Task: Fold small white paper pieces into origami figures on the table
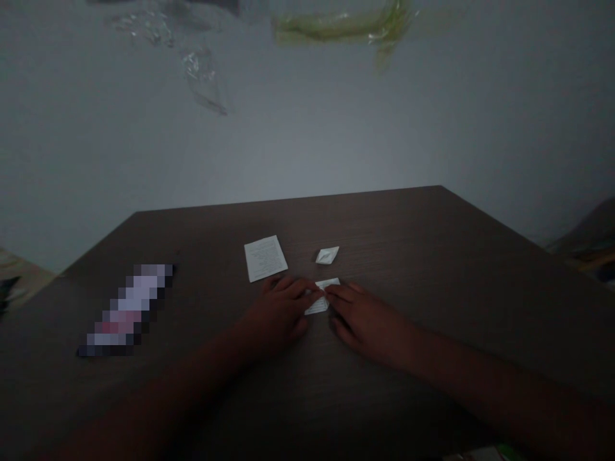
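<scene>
A small printed piece of paper (317, 307) lies on the dark tabletop between my hands, partly covered by my fingers. My left hand (284, 307) presses its left side, fingers bent and fingertips near the middle. From the other side my right hand (361, 315) holds the paper, its fingertips almost meeting those of the left. Just beyond is a small folded paper boat (327, 255), apart from both hands. A square printed sheet (265, 258) lies flat past my left fingers. The dim light hides the exact folds under my fingertips.
The brown wooden table (408, 230) reaches to a pale wall (336, 128). On the left lies a pixelated, phone-shaped object (127, 310). Yellow tape (336, 27) and clear tape (199, 70) stick to the wall.
</scene>
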{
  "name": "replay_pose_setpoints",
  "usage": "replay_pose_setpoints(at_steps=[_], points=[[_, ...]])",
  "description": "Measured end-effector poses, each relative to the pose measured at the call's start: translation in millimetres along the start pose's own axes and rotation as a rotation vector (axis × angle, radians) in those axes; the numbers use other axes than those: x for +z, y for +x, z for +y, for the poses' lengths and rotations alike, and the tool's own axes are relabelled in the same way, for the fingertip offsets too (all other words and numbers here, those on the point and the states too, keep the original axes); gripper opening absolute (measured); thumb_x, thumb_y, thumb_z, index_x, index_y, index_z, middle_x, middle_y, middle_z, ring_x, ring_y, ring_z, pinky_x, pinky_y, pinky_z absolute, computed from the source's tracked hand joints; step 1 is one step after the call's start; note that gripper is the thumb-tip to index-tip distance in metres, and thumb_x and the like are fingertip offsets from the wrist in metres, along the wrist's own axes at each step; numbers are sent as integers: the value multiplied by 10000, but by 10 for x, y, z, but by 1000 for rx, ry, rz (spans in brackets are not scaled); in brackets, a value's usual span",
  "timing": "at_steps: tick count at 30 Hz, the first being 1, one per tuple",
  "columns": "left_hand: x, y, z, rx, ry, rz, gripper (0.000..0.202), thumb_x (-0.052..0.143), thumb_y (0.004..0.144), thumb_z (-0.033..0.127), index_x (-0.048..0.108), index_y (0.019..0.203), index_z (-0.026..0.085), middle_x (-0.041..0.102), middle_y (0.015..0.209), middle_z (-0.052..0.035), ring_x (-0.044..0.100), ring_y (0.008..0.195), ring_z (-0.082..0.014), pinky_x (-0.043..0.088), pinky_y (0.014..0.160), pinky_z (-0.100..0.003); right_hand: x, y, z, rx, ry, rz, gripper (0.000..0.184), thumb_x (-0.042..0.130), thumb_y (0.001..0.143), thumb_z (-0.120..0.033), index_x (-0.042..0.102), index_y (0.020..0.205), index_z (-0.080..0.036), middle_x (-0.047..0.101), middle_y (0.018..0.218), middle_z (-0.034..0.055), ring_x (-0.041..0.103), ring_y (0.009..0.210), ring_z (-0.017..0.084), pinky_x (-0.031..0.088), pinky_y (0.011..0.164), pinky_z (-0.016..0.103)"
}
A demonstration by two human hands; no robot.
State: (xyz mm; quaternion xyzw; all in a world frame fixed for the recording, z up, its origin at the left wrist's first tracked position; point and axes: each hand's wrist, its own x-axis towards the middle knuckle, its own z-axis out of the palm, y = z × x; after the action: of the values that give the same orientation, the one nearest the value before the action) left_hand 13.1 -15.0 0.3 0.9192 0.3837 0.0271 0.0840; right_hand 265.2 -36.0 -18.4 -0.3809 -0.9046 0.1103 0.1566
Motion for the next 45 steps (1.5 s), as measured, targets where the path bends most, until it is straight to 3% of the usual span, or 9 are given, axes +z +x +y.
replay_pose_setpoints(at_steps=[8,19,25,28,31,34,36,40,45], points=[[17,25,5,-33,24,-40,632,670,1023,122,672,1643,245,682,1670,-145,628,1539,-419,443,1322,-724,-52,-38,-35,11,-99,-35,266,623,1119,-181,814,1299,-140,836,1300,160,781,1252,321,593,1228,512],[-2,12,22,6,55,-16,644,630,1025,107,673,1648,264,692,1683,-138,648,1514,-412,416,1357,-698,-125,0,65,134,-270,-47,265,622,1130,-228,853,1234,-151,848,1270,178,768,1180,392,624,1078,605],[4,28,28,-15,53,-41,662,637,1013,90,666,1654,255,684,1688,-138,653,1521,-427,402,1350,-752,-135,27,150,171,-245,1,229,637,1114,-207,854,1181,-177,840,1264,160,775,1175,371,624,1071,557],[-9,24,33,-4,43,-23,657,637,1015,88,675,1647,263,694,1676,-129,646,1532,-427,402,1357,-734,-131,33,194,189,-260,9,240,627,1116,-228,847,1183,-160,833,1248,188,779,1168,384,617,1073,574],[11,23,15,6,43,-5,645,658,1014,103,686,1636,275,707,1658,-124,650,1528,-423,419,1353,-696,-173,27,150,202,-256,-38,261,611,1117,-202,844,1213,-136,839,1221,188,797,1145,367,625,1042,515],[48,32,-11,8,60,-15,662,668,1011,108,664,1649,285,698,1670,-118,635,1544,-399,406,1360,-689,-202,5,40,136,-177,-127,296,596,1118,-165,848,1273,-169,876,1193,135,838,1031,299,638,937,415],[58,38,-16,11,74,-27,671,658,1012,105,643,1661,278,686,1685,-120,627,1548,-385,396,1363,-702,-195,-2,-13,119,-206,-163,301,589,1129,-196,858,1264,-185,898,1107,127,850,930,302,636,851,415],[25,34,7,10,72,-33,657,624,1021,97,653,1657,260,689,1684,-127,634,1534,-400,393,1365,-718,-183,35,-1,248,-332,-166,394,511,1153,-235,849,1351,-194,893,946,150,837,759,330,602,705,428],[7,20,19,33,53,4,646,619,1014,94,682,1631,274,709,1660,-114,646,1513,-392,389,1379,-682,-228,100,63,314,-384,-188,389,506,1147,-249,863,1294,-201,896,955,158,854,786,331,598,699,409]])
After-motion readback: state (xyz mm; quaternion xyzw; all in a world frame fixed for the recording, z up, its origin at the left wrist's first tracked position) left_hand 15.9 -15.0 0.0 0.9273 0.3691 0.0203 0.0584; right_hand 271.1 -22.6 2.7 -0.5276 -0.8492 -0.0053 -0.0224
